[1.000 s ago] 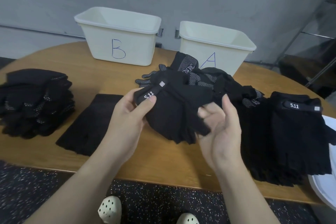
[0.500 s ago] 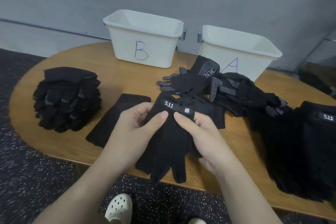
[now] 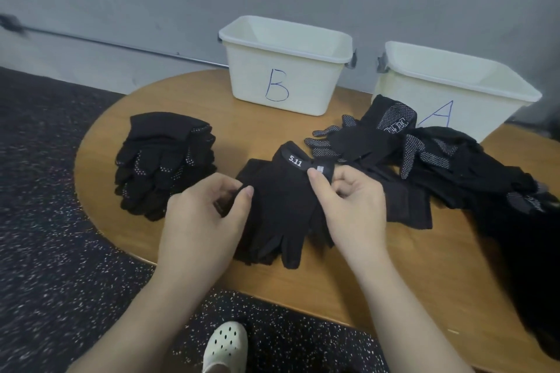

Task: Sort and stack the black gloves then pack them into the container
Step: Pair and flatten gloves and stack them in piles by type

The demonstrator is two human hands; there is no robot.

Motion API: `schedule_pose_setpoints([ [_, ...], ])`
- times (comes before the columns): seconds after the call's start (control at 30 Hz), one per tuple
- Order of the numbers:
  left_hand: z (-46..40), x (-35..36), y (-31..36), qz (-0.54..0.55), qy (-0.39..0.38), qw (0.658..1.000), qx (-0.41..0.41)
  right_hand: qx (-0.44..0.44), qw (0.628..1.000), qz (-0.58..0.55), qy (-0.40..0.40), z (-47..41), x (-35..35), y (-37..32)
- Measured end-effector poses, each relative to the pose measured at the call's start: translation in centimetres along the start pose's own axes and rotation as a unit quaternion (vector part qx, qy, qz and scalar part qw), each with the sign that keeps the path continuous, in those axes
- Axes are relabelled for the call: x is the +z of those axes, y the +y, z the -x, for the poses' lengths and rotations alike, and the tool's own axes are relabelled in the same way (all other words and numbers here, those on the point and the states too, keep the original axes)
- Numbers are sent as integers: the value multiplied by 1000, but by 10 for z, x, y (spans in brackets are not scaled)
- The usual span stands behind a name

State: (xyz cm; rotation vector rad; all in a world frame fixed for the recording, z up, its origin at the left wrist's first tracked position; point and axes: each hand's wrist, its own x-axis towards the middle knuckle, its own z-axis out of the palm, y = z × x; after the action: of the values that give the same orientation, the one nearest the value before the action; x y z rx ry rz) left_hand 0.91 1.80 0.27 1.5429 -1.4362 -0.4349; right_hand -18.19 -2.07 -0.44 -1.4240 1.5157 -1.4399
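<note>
A black glove with a "5.11" wrist strap (image 3: 278, 206) lies on other flat black gloves near the table's front edge. My left hand (image 3: 206, 215) pinches its left edge between thumb and fingers. My right hand (image 3: 348, 206) pinches its wrist strap at the right end. A neat stack of dotted black gloves (image 3: 165, 160) sits at the left. A loose heap of dotted black gloves (image 3: 409, 148) lies behind my right hand. Two white containers stand at the back, container B (image 3: 285, 70) and container A (image 3: 448, 85).
The wooden table (image 3: 260, 127) has a rounded left end and a front edge close to me. More black gloves (image 3: 521, 251) pile up at the right edge. A dark speckled floor and my white clog (image 3: 225, 345) show below. A grey wall rises behind the containers.
The 5.11 glove went from being held up in both hands to lying on the flat gloves at the table's front. My view swung left, shifting the containers and piles rightwards.
</note>
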Motion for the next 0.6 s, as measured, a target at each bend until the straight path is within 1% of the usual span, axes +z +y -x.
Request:
schedule_pose_setpoints([
  [0.13,-4,-1,-7,-52,14,998,-19,-26,997,62,26,-8,22,1],
  [0.27,-7,-6,-13,-88,7,995,-36,-54,989,135,15,-18,34,3],
  [0.33,-7,-10,-16,-100,-3,994,-47,-61,983,171,-6,-23,35,5],
  [0.43,-8,-13,-20,-122,-28,990,-57,-39,972,226,-41,-26,37,13],
  [0.5,-9,-14,-23,-149,-49,985,-65,-25,969,242,-38,-28,40,17],
  [0.6,-12,-16,-24,-175,-65,980,-66,-13,972,232,-26,-31,45,19],
])
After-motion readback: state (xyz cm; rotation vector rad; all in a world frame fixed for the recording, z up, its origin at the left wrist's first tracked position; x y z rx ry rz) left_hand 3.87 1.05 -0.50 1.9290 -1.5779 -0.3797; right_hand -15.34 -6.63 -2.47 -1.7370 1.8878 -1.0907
